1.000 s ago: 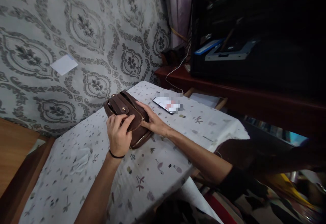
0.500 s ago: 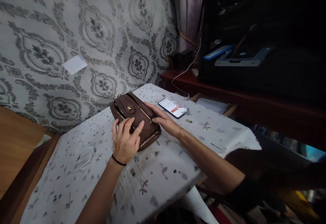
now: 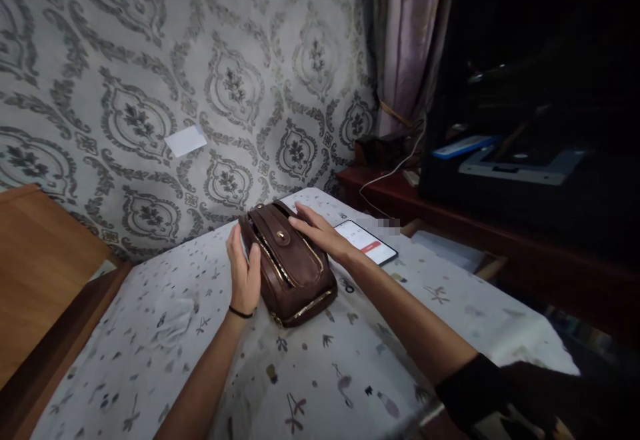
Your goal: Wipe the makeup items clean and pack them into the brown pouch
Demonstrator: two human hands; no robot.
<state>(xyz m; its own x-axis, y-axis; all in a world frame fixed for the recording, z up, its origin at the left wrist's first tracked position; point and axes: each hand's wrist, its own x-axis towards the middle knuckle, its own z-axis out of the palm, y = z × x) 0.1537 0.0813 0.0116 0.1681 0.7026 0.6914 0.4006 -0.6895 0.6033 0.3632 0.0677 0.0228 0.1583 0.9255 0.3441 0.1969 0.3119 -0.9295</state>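
Note:
A brown leather bag (image 3: 300, 277) with gold zips and a round gold stud on its strap lies on the patterned tablecloth. Two long zip openings on its top gape a little. Along the bag's left side rests my left hand (image 3: 244, 273), fingers straight and thumb apart near the top edge. My right hand (image 3: 320, 232) lies against the far right side, fingers stretched out and thumb over the top. The bag sits between both hands; neither is wrapped round it. What is inside the bag cannot be made out.
Just right of the bag lies a phone (image 3: 370, 245) with a lit screen. A white cable (image 3: 390, 175) runs down from the dark red shelf (image 3: 385, 190). Patterned wallpaper rises behind the table, with a white card (image 3: 186, 141) on it. A wooden panel (image 3: 50, 253) stands at left.
My left hand has moved off the bag's top to its left side. My right hand has shifted further up along the right side. The view has turned slightly left.

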